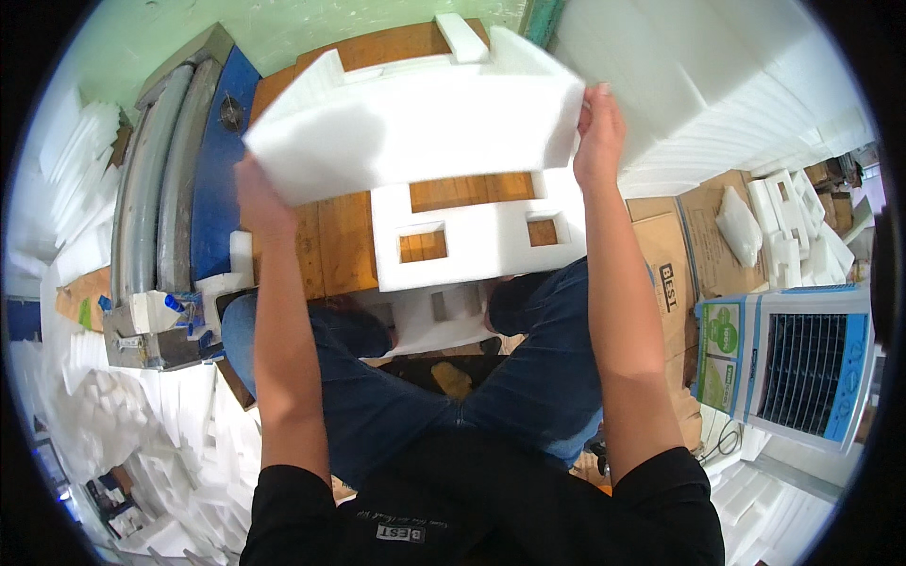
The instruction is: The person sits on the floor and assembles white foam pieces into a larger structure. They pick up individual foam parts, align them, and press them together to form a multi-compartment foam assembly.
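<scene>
Between my two hands a white foam piece is raised over the wooden bench, its broad face toward me and raised sides behind. My right hand grips its right end, with fingers wrapped around the edge. At the lower left end my left hand holds it too, though motion blurs those fingers. Below, a flat white foam sheet with rectangular cut-outs lies on the bench near my knees. A small white foam block rests at the bench's far side.
Left of the bench stands a blue machine with long rollers. Tall stacked foam sheets rise at the right. Farther right are flattened cardboard, cut foam pieces and a boxy air cooler. Foam scraps heap up at the lower left.
</scene>
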A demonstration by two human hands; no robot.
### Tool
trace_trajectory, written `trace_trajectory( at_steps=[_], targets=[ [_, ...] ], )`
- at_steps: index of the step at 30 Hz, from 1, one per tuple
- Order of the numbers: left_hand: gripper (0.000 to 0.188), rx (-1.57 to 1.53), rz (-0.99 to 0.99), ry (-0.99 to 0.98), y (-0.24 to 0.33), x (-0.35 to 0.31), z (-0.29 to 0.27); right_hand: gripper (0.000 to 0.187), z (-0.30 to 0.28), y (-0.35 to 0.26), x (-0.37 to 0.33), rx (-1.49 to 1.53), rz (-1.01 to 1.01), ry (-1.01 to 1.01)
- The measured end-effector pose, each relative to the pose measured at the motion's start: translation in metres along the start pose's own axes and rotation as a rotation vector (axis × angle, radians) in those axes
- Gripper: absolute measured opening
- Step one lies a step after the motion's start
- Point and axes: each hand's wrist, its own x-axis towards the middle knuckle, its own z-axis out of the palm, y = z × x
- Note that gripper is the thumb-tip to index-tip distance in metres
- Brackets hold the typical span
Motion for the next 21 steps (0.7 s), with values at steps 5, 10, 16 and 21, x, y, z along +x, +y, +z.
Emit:
trace_trajectory(
  at_steps=[5, 10, 16, 21],
  targets=[
    [0.052, -0.259, -0.34, 0.105, 0.004, -0.039, 0.029, 0.029, -0.007, 0.031, -0.012, -0.422, 0.246, 0.09],
    [0.061, -0.034, -0.218, 0.003, 0.003, -0.064, 0.031, 0.036, -0.027, 0.058, -0.018, -0.333, 0.428, 0.052],
    [0.064, 0.108, -0.21, -0.065, 0.0, -0.076, 0.026, 0.077, -0.021, 0.006, -0.033, -0.556, 0.496, -0.414],
    [0.059, 0.225, -0.193, -0.043, 0.015, -0.084, 0.034, 0.096, -0.041, 0.031, -0.033, -0.848, 0.32, -0.593]
  ],
)
